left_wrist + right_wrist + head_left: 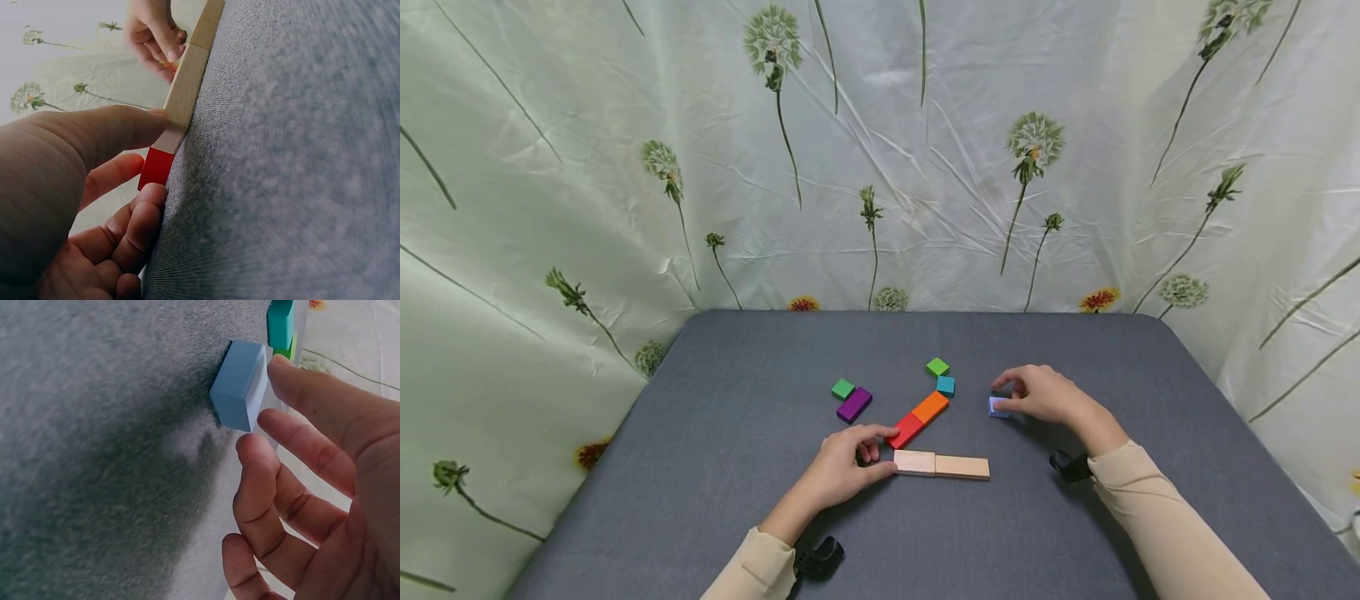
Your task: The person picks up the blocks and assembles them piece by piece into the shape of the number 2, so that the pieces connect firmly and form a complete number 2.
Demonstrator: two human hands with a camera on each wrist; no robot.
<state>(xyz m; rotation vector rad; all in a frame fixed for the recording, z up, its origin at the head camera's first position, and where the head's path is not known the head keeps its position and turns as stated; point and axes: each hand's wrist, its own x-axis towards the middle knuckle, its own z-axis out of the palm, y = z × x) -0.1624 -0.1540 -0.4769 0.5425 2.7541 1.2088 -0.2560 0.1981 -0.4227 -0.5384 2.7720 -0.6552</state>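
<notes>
My left hand (842, 468) rests at the near end of two rows of blocks. Its thumb touches the left end of a plain wooden block (914, 462), and its index fingertip is on the red block (907, 430). My right hand (1047, 393) is at a light blue block (997, 413) lying on the table. In the right wrist view the thumb comes up to the top of that light blue block (236, 384), and the other fingers are loosely bent beside it, not wrapped around it.
An orange block (931, 407) continues the red one, and a second wooden block (962, 467) continues the first. Past the orange end lie a teal block (946, 386) and a lime green block (937, 367). A purple block (854, 405) adjoins a green block (842, 388) on the grey table (737, 467).
</notes>
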